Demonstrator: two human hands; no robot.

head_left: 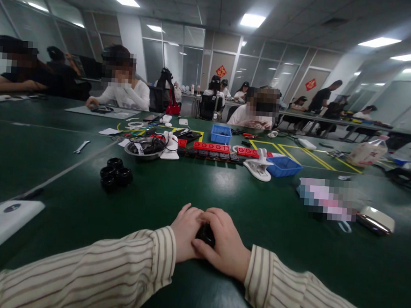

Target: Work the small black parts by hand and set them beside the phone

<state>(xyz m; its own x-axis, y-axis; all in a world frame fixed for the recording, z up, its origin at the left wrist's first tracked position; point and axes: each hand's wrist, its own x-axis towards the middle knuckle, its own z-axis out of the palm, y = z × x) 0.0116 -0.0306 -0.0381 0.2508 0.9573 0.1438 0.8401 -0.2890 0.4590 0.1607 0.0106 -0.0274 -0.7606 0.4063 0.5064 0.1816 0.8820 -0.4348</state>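
My left hand [185, 231] and my right hand [224, 247] rest together on the green table [175, 189], close to its near edge. Both close around a small black object [206, 234], which is mostly hidden between the fingers. Striped sleeves cover both forearms. A cluster of several black rings [116, 172] lies farther out to the left, apart from my hands.
A metal bowl of black parts [146, 148], red blocks in a row [211, 147], two blue bins [282, 166] and a white clamp [260, 167] stand mid-table. A white device [0, 221] lies at left, a wrench [81, 146] beyond. Several people sit across.
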